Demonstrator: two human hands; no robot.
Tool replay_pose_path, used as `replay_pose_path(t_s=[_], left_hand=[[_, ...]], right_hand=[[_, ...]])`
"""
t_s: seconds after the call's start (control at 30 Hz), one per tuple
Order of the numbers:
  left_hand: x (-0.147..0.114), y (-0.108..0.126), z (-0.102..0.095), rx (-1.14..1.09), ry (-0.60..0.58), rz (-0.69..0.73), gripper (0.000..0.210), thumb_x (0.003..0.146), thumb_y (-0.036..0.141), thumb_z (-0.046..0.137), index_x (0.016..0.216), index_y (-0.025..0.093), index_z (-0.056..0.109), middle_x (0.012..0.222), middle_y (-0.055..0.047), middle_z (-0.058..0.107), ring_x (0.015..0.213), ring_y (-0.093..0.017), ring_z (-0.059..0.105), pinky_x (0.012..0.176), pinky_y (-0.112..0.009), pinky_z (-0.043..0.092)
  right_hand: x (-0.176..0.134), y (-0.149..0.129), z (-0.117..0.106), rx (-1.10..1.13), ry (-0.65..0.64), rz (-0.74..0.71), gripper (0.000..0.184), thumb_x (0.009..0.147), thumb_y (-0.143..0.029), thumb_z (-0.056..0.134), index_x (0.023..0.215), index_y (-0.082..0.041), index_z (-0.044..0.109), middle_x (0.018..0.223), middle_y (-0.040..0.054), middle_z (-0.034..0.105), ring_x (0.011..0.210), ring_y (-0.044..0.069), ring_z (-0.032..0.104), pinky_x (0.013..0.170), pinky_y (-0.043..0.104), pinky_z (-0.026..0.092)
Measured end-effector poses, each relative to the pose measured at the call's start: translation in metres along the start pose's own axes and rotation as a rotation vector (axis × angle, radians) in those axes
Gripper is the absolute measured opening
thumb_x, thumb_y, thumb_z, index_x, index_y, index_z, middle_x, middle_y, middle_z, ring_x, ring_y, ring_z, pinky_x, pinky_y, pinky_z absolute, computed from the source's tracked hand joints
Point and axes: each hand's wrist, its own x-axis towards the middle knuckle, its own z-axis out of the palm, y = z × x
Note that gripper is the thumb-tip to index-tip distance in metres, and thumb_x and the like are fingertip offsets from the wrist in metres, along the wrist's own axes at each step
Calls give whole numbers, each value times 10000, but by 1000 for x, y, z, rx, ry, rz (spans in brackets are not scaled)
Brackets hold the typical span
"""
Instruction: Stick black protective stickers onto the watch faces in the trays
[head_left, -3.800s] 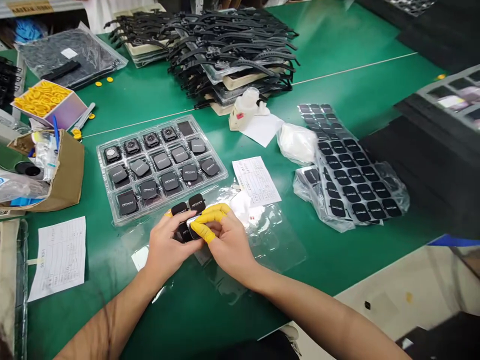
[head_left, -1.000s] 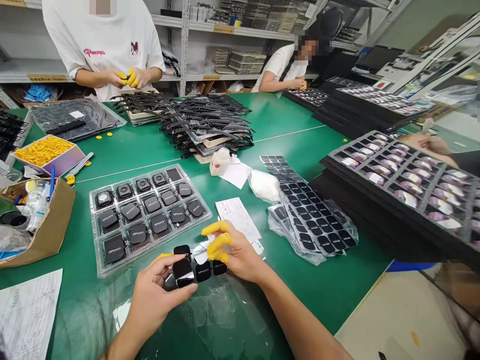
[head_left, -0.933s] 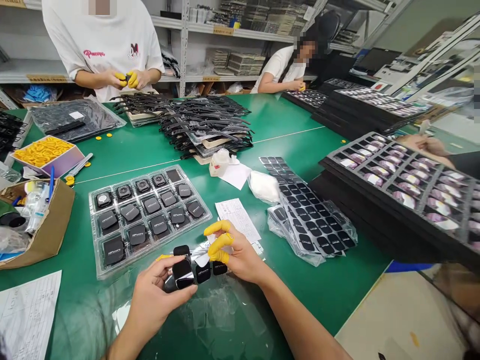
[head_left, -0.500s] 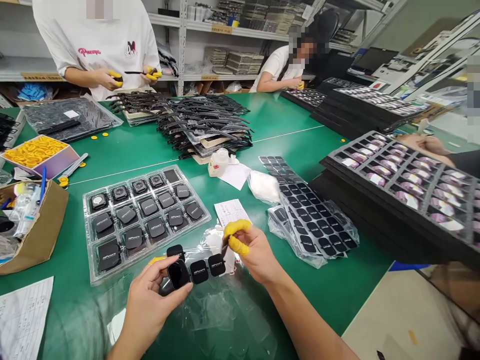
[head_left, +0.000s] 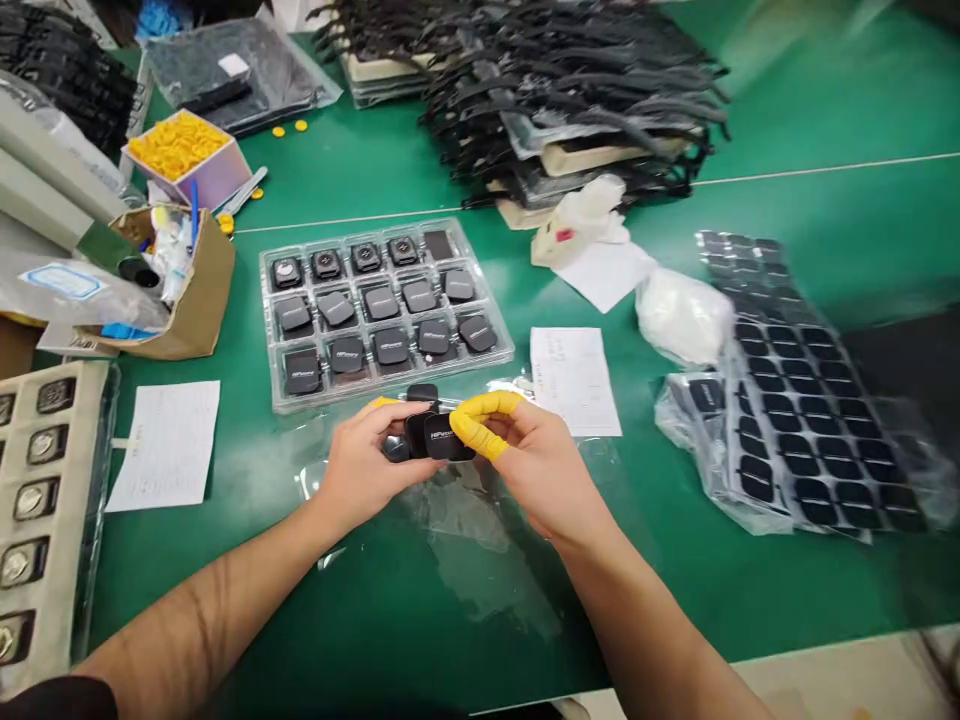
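My left hand [head_left: 367,452] grips a black smartwatch body [head_left: 415,436] by its edges, thumb below and fingers above. In front of the watch face is a black square film printed "HiFuture" [head_left: 439,436]. My right hand [head_left: 536,455], with yellow finger cots on thumb and forefinger, pinches the film's right edge. Whether the film touches the glass I cannot tell. Another black square [head_left: 422,393] shows just behind the watch. Beyond my hands lies a clear tray [head_left: 390,390] whose compartments hold watch bodies, many covered by the same black squares.
Sheets of black square films [head_left: 825,420] lie at right beside a white bundle [head_left: 682,315]. Black straps [head_left: 570,90] are piled at the back. A cardboard box [head_left: 199,315], a box of yellow finger cots [head_left: 180,150] and a beige watch tray [head_left: 71,520] stand left.
My right hand has moved in to the watch, bringing the black film over its face. The view has tilted down and turned left, so the co-workers are out of sight.
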Motion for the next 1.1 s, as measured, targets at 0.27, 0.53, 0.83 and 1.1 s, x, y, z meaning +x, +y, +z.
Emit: replay_pose_path(t_s=[0.27, 0.53, 0.83, 1.1], left_hand=[[0, 5, 0, -100, -43, -6, 540, 732, 229, 937, 1250, 288, 796, 1164, -58, 809, 1049, -250, 780, 944, -400, 668], [2, 10, -3, 3, -43, 41, 522, 733, 217, 946, 1230, 267, 797, 1142, -52, 833, 1035, -256, 779, 938, -403, 655], [2, 10, -3, 32, -42, 47, 511, 737, 223, 947, 1227, 248, 803, 1137, -61, 835, 1022, -255, 781, 933, -390, 655], [2, 9, -2, 38, -37, 81, 514, 745, 255, 951, 1234, 228, 798, 1139, -61, 840, 1019, -248, 781, 911, -372, 654]], right_hand=[[0, 16, 8, 12, 21, 123, 371, 628, -508, 981, 783, -232, 788, 844, 26, 770, 768, 182, 687, 724, 327, 586], [3, 19, 11, 17, 50, 156, 454, 539, -528, 1029, 785, -230, 791, 845, 28, 772, 789, 186, 693, 730, 327, 579], [4, 27, 9, -15, 36, 124, 389, 626, -535, 991, 804, -252, 792, 873, 44, 776, 816, 217, 705, 742, 373, 603], [5, 28, 9, -35, 55, 139, 476, 593, -611, 993, 816, -242, 791, 870, 54, 776, 822, 236, 713, 754, 400, 615]])
